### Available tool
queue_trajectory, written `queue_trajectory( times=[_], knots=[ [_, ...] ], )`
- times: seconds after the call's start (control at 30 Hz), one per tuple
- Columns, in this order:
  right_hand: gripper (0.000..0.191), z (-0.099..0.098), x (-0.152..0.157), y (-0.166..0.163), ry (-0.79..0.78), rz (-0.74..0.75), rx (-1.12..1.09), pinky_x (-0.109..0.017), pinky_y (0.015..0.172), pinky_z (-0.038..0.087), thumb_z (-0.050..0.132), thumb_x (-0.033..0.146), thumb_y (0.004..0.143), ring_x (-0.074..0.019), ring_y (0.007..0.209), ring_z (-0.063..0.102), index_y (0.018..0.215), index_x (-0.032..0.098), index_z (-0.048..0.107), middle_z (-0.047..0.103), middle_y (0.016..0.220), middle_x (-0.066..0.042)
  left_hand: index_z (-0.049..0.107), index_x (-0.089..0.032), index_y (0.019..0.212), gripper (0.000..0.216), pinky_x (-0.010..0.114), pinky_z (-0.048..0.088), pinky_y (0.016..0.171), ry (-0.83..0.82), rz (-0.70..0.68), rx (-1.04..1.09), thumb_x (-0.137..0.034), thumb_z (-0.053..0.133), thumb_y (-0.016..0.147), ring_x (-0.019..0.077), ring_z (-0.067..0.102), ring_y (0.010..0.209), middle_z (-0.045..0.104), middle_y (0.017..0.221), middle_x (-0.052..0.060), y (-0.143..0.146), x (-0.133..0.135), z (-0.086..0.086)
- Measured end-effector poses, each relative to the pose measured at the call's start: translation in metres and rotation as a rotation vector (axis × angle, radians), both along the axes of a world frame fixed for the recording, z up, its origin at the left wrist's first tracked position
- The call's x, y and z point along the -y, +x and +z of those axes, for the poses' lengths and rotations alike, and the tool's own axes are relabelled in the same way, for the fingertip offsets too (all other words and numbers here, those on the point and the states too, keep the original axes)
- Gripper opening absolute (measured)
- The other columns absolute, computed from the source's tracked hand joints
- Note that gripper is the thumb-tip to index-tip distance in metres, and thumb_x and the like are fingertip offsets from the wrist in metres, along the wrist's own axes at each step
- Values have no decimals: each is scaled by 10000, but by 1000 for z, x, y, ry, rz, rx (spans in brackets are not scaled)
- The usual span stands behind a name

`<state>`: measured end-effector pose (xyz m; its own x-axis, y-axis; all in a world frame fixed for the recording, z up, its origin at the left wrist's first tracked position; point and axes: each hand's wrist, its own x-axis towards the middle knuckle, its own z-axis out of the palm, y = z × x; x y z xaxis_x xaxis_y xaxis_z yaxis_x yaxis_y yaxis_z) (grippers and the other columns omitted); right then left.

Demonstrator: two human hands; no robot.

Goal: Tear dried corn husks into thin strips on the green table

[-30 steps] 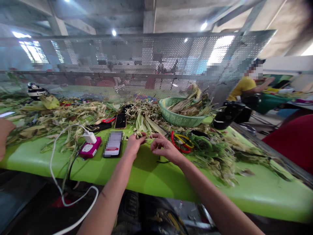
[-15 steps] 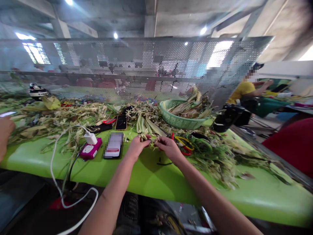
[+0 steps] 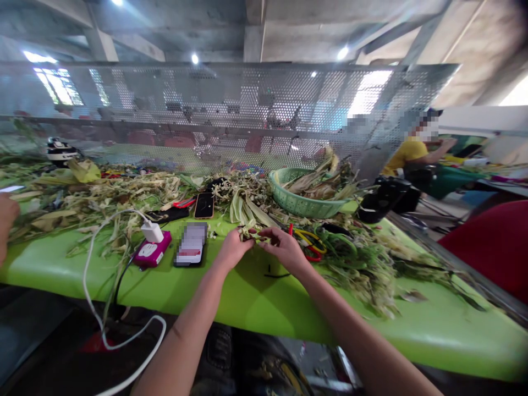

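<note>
My left hand point(image 3: 235, 248) is closed in a pinch on a small pale-green husk piece point(image 3: 248, 231), just above the table. Facing it from the right, my right hand point(image 3: 285, 248) has its fingertips pinched together close to the piece; whatever lies between them is too small to make out. Behind my hands, long pale husk strips point(image 3: 243, 212) spread out from a heap of small curled bits point(image 3: 243, 190). Red-and-yellow handled pliers or cutters point(image 3: 311, 242) lie beside my right hand. A short black strip point(image 3: 277, 275) rests on the table below it.
On the green tabletop point(image 3: 264, 308) lie a lit phone point(image 3: 191, 245), a dark phone point(image 3: 204, 205) and a magenta power socket point(image 3: 152, 250) with a white cable. A green basket point(image 3: 307, 206) holds dry husks. Another person's hand point(image 3: 8, 220) shows at far left. A perforated metal screen point(image 3: 231, 104) stands behind.
My right fingers have shifted slightly left and up, towards the piece in my left hand. More of the pale piece shows now. The co-worker's hand at the far left has moved slightly left.
</note>
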<state>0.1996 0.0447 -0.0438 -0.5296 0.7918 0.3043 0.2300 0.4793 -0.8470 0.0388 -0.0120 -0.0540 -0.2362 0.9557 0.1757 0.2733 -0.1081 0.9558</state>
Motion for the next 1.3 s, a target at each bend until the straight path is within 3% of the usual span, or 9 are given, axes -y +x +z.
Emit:
queue_trajectory(
  times=[0.1, 0.2, 0.33, 0.6, 0.83, 1.0, 1.2, 1.3],
  knots=[
    [192, 1, 1, 2, 120, -26, 82, -250, 640, 387, 614, 349, 752, -164, 693, 552, 846, 192, 671, 664, 777, -14, 660, -144, 962, 280, 274, 464, 750, 12, -56, 30, -176, 644, 684, 182, 628, 809, 700, 890, 59, 1, 1, 0],
    [207, 0, 1, 3, 132, -74, 121, -244, 611, 373, 587, 372, 770, -171, 661, 555, 782, 183, 671, 648, 690, -7, 655, -137, 984, 312, 270, 462, 730, 8, -102, 44, -171, 648, 674, 178, 619, 793, 695, 878, 57, 3, 3, 1],
    [226, -1, 0, 2, 46, -123, 87, -231, 545, 331, 597, 402, 748, -142, 569, 492, 729, 183, 648, 567, 581, 22, 672, -135, 975, 305, 261, 445, 712, -50, -121, 33, -164, 641, 673, 172, 603, 762, 691, 844, 47, 4, 6, 5],
    [201, 3, 3, 1, -169, -60, -46, -245, 579, 384, 599, 377, 724, -136, 579, 501, 707, 177, 610, 567, 599, 11, 684, -144, 810, 154, 262, 419, 672, -93, -110, 74, -231, 594, 721, 158, 566, 677, 672, 744, 25, 2, 1, -2],
    [200, 2, 2, -1, -202, -25, -85, -239, 570, 363, 627, 370, 683, -115, 563, 459, 688, 170, 616, 543, 596, 28, 649, -149, 725, 183, 258, 423, 602, -167, -92, 353, -329, 614, 721, 145, 556, 607, 643, 654, 22, 5, 7, 3],
    [169, 3, 3, -2, -264, 7, -110, -238, 568, 371, 609, 344, 701, -120, 568, 479, 700, 175, 609, 576, 614, 16, 607, -153, 756, 160, 232, 401, 562, -115, -52, 537, -234, 669, 632, 102, 524, 534, 610, 627, -12, 3, 6, 2],
    [247, 9, 5, 1, -293, -7, -162, -248, 557, 396, 576, 406, 740, -137, 580, 499, 656, 175, 588, 602, 651, -27, 570, -163, 733, 121, 207, 301, 476, -128, -49, 580, -209, 597, 625, 66, 422, 445, 526, 527, -55, 0, 5, -1],
    [261, 10, 3, 4, -253, -82, -197, -250, 564, 402, 550, 431, 762, -132, 571, 486, 710, 178, 590, 605, 697, -31, 539, -169, 687, 75, 204, 286, 467, -123, -22, 567, -202, 556, 622, 68, 413, 434, 504, 497, -59, 0, 5, -1]
  ],
)
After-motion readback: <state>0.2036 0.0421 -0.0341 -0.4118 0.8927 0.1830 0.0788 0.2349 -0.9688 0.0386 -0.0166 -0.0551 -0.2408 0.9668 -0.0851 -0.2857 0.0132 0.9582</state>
